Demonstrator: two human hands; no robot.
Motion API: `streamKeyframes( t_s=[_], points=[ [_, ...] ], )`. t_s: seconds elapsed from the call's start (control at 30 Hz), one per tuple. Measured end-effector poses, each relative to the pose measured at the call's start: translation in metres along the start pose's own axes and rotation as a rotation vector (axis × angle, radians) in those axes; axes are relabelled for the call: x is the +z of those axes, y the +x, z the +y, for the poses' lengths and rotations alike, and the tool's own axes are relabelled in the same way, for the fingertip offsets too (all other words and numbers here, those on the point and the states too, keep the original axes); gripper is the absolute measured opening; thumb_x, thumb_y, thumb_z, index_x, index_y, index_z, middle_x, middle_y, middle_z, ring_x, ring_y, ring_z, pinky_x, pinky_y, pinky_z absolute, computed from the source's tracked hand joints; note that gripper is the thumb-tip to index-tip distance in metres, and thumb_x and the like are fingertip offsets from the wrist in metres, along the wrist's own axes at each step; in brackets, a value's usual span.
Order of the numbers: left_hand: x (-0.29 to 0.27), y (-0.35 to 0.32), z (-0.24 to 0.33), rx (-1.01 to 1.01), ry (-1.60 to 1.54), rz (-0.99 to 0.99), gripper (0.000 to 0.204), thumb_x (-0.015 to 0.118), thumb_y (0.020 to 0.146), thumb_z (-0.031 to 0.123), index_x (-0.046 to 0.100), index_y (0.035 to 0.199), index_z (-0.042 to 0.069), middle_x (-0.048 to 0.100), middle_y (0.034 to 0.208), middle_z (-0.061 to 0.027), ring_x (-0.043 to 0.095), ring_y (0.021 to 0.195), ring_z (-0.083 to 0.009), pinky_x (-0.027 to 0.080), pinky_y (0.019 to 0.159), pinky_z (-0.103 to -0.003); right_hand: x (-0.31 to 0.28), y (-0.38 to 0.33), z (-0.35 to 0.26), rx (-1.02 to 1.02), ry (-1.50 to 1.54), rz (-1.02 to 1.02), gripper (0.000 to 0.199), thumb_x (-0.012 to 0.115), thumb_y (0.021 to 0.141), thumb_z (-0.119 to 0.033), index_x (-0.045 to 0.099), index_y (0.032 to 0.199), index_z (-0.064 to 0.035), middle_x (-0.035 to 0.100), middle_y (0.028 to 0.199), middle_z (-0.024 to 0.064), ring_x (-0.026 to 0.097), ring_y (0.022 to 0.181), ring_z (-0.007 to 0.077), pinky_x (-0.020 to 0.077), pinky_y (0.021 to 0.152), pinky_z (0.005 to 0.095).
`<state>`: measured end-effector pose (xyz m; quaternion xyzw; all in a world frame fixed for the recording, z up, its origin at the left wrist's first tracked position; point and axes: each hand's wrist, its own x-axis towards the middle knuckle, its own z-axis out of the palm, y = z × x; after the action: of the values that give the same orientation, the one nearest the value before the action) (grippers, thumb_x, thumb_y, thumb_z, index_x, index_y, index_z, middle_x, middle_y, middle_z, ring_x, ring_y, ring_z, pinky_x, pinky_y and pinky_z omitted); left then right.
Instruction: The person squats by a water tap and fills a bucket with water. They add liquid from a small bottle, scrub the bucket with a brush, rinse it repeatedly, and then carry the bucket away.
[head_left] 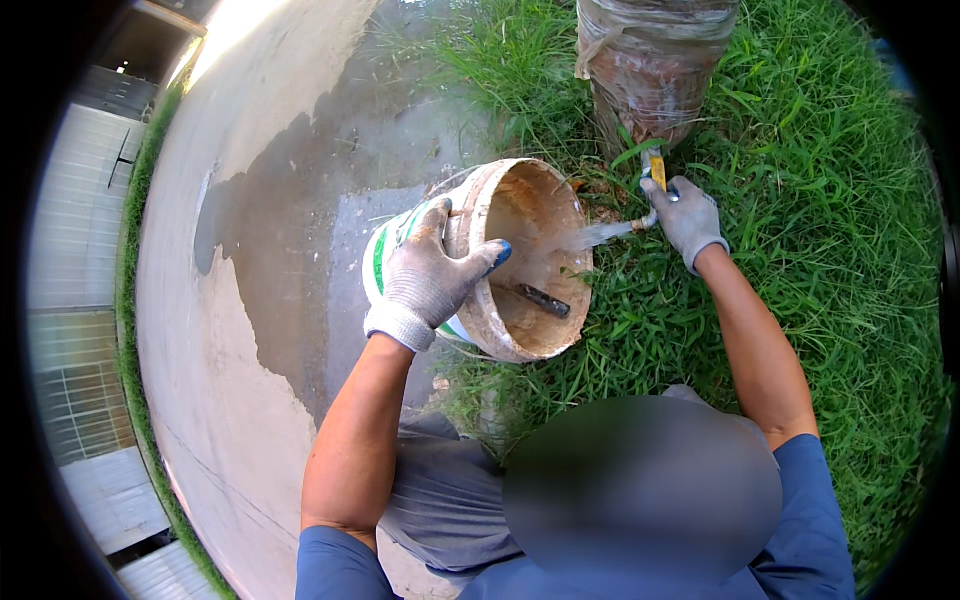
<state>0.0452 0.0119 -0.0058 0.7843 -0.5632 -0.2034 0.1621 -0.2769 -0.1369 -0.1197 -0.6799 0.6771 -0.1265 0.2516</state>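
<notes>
A white plastic bucket (460, 225) with green stripes lies tipped on its side, its mouth toward the right and its inside coated with tan residue. My left hand (432, 268), in a grey knit glove with blue on the thumb tip, grips the rim, thumb over the edge. A dark, short bar-like object (543, 299) rests inside. Water (597, 235) shoots from a tap (643, 222) into the bucket's mouth. My right hand (688, 217), gloved too, is closed around the tap by its yellow lever (657, 168); the fingertips are partly hidden.
Behind the tap stands a thick post (655, 75) wrapped in clear plastic film. Tall grass (820, 200) surrounds it and covers the right side. To the left, concrete pavement (190, 330) carries a large wet patch (290, 190). Pale panelled walls (80, 210) line the far left beyond a grass strip.
</notes>
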Motion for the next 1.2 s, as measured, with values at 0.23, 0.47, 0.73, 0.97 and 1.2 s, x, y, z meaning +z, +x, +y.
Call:
streamKeyframes(
  t_s=[0.23,0.47,0.73,0.97,1.2],
  points=[
    [-0.001,0.001,0.002,-0.018,-0.021,-0.028,0.089,0.085,0.079,0.048,0.055,0.143,-0.006,0.071,0.123,-0.0259,0.071,0.114,-0.0328,0.054,0.100,-0.040,0.003,0.000,0.002,-0.005,0.008,0.033,0.067,0.059,0.095,-0.068,0.067,0.098,-0.0015,0.072,0.092,0.0244,0.068,0.095,0.0456,0.0520,0.084,0.0513],
    [-0.008,0.000,0.007,-0.075,-0.028,-0.067,0.090,0.087,0.077,0.042,0.053,0.145,-0.006,0.072,0.123,-0.0259,0.072,0.113,-0.0313,0.055,0.099,-0.040,0.003,0.001,0.002,0.005,0.014,0.020,0.067,0.059,0.095,-0.068,0.067,0.099,-0.0017,0.072,0.094,0.0246,0.069,0.095,0.0453,0.0524,0.085,0.0511],
    [-0.026,-0.002,-0.012,-0.089,0.186,-0.155,0.086,0.086,0.077,0.037,0.053,0.146,-0.002,0.075,0.113,-0.0231,0.077,0.098,-0.0295,0.061,0.086,-0.040,0.005,0.004,0.006,0.016,0.008,0.001,0.068,0.060,0.093,-0.069,0.069,0.103,-0.0025,0.073,0.095,0.0237,0.070,0.097,0.0438,0.0530,0.086,0.0499],
    [-0.029,-0.001,-0.025,-0.174,0.125,-0.256,0.078,0.083,0.083,0.035,0.053,0.144,-0.002,0.075,0.096,-0.0165,0.073,0.067,-0.0203,0.060,0.054,-0.034,0.004,0.004,0.005,0.018,0.040,0.017,0.066,0.061,0.092,-0.068,0.067,0.095,-0.0026,0.072,0.096,0.0248,0.068,0.097,0.0456,0.0520,0.086,0.0518],
    [-0.025,-0.004,-0.015,-0.180,0.187,-0.236,0.082,0.079,0.086,0.039,0.049,0.148,-0.004,0.076,0.095,-0.0183,0.072,0.063,-0.0206,0.060,0.057,-0.034,0.004,0.005,0.004,0.034,0.021,-0.007,0.068,0.061,0.093,-0.068,0.069,0.105,-0.0017,0.073,0.097,0.0232,0.070,0.098,0.0426,0.0528,0.087,0.0489]
  ],
)
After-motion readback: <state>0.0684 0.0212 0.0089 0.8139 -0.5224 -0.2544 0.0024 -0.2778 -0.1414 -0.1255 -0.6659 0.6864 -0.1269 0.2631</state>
